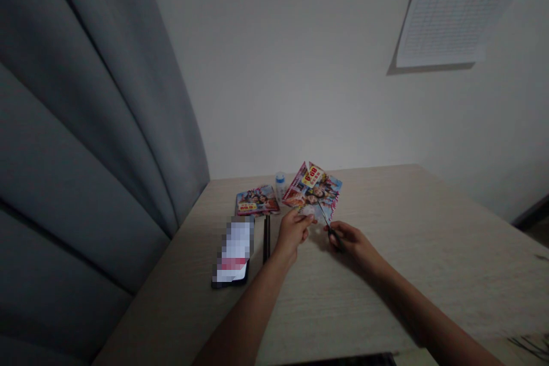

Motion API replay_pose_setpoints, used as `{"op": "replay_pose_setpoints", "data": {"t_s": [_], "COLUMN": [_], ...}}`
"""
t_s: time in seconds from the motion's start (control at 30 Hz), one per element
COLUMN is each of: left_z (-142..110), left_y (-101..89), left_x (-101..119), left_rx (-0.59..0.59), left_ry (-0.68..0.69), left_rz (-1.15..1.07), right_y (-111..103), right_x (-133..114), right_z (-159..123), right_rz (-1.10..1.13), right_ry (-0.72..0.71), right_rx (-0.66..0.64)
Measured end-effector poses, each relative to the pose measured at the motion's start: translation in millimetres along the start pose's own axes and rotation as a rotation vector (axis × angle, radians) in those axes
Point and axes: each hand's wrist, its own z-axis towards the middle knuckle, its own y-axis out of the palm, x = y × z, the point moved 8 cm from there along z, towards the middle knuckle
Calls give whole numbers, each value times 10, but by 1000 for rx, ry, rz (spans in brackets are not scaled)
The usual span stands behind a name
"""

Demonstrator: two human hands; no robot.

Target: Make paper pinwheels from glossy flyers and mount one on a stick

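Left grip (294, 230) pinches printed flyer (319, 189)

Just right of the bottle (280, 187), I have its near edge; my right grip (349, 235) wraps the scissors (331, 233). Thin, the sheet should be light, floppy, easily creased, best held by an edge.

In your left hand (294, 229) you have a leaflet (329, 187) of thin, smooth printed paper; the scissors (332, 231) in your right hand (349, 237) show slim metal and a handle that looks like plastic; just beyond your left hand stands a translucent plastic bottle (280, 187). Beneath both hands, the tabletop (398, 211) has a matt wood grain; well to their left hangs a matt cloth curtain (107, 97); beyond them, the wall (278, 68) looks smooth and matt.
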Motion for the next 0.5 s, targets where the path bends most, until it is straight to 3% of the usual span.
{"op": "replay_pose_setpoints", "data": {"t_s": [0.5], "left_z": [3], "left_y": [-8], "left_x": [-6], "left_rx": [7], "left_ry": [2], "left_rz": [-1], "right_y": [-15], "right_x": [-2], "right_z": [4], "right_rz": [-23], "right_ry": [-1], "right_rx": [10]}}
